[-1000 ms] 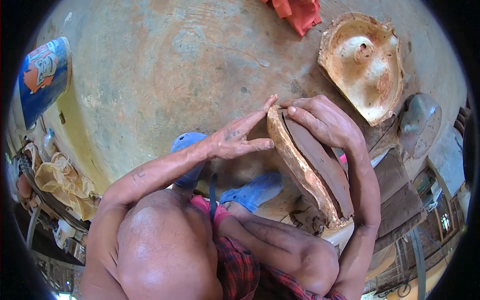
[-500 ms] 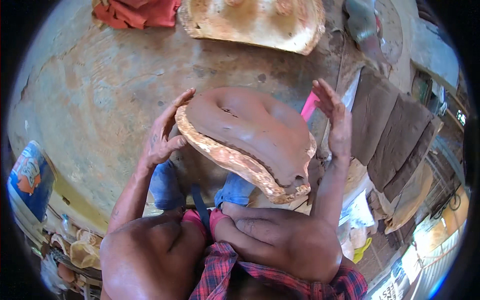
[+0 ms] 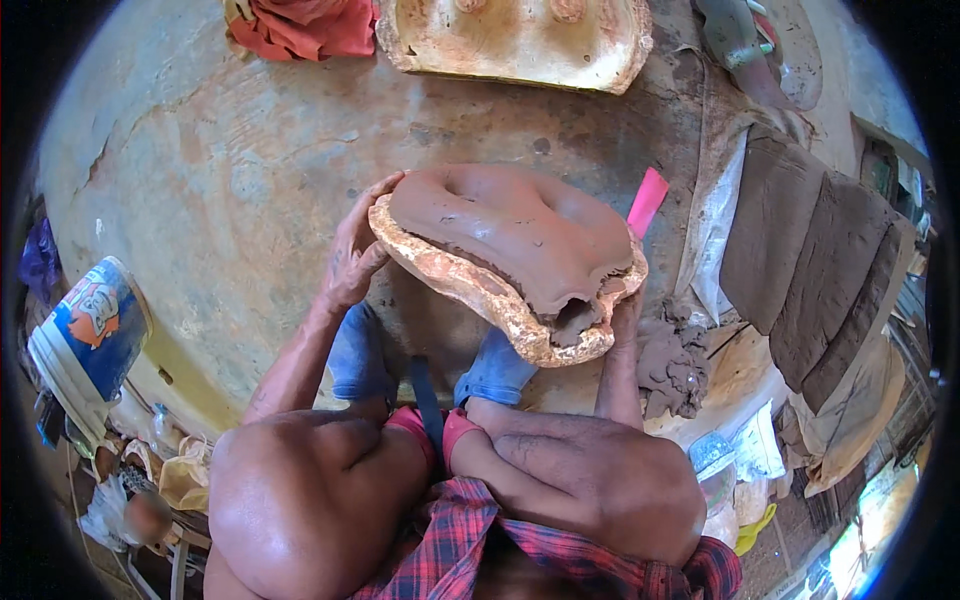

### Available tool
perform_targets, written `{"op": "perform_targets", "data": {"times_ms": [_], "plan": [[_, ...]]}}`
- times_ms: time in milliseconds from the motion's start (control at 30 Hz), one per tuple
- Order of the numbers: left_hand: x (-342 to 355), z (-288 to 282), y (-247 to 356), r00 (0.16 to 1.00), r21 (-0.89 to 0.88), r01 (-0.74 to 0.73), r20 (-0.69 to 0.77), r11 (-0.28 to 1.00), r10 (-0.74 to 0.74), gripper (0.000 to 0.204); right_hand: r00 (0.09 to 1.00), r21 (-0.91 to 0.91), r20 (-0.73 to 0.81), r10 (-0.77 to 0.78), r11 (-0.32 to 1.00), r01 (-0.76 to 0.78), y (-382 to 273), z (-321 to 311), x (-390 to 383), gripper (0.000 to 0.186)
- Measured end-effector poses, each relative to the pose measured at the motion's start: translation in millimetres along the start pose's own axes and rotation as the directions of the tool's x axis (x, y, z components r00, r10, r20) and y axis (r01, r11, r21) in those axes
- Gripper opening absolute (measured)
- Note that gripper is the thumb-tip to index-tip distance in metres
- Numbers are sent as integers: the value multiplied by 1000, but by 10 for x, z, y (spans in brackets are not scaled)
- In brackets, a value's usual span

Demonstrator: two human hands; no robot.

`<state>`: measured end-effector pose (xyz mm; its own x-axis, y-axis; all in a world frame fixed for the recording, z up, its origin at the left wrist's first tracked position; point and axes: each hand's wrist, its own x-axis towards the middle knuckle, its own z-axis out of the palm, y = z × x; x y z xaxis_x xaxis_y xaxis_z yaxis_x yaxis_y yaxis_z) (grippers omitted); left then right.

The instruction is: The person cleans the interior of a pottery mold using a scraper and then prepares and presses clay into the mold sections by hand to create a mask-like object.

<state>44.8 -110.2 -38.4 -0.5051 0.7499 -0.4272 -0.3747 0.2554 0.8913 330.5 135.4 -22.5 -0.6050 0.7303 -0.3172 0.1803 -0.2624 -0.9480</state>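
A pale, crusty plaster mould is between my hands, in front of my knees. Smooth wet brown clay covers it, with dents at the far side and a hollow at the near right corner. At the mould's left edge my left hand grips the rim, fingers on the far side and thumb nearer me. My right hand is closed around the right edge; its fingers are partly hidden behind the mould. The mould sits tilted, its near rim facing me.
Another plaster mould lies at the far side beside a red cloth. To the right are a pink strip, dark clay slabs on cloth and a rough clay lump. A blue-labelled white bucket stands left.
My right hand has come in from beside the mould and taken hold of its right edge. The near right corner has tipped up, showing more of the hollow. My left hand keeps its place.
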Motion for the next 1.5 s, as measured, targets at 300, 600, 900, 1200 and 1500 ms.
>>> {"op": "perform_targets", "data": {"times_ms": [300, 600, 900, 1200, 1500], "plan": [[96, -149, -42, 998, 66, 6, 62, 998, -10, 121, 998, -28, 64, -4, 1000, 5, -37, 106, 65, 127], [1270, 658, 1690, 726, 330, -400, 683, 855, 76, 77, 979, -379, 203, 3, 922, 76, 75, -118, 198, 118], [1610, 1945, 1488, 383, 592, -579, 805, 561, -454, 53, 983, -144, 128, 135, 983, -116, 155, -8, 284, 90], [1556, 1901, 1361, 451, 564, -593, 824, 574, -344, 36, 992, -289, 113, -62, 953, 92, 230, -49, 325, 85], [1635, 2061, 1606, 383, 662, -545, 743, 515, -549, 46, 987, -324, 111, -116, 935, 146, 249, -43, 298, 88]]}}
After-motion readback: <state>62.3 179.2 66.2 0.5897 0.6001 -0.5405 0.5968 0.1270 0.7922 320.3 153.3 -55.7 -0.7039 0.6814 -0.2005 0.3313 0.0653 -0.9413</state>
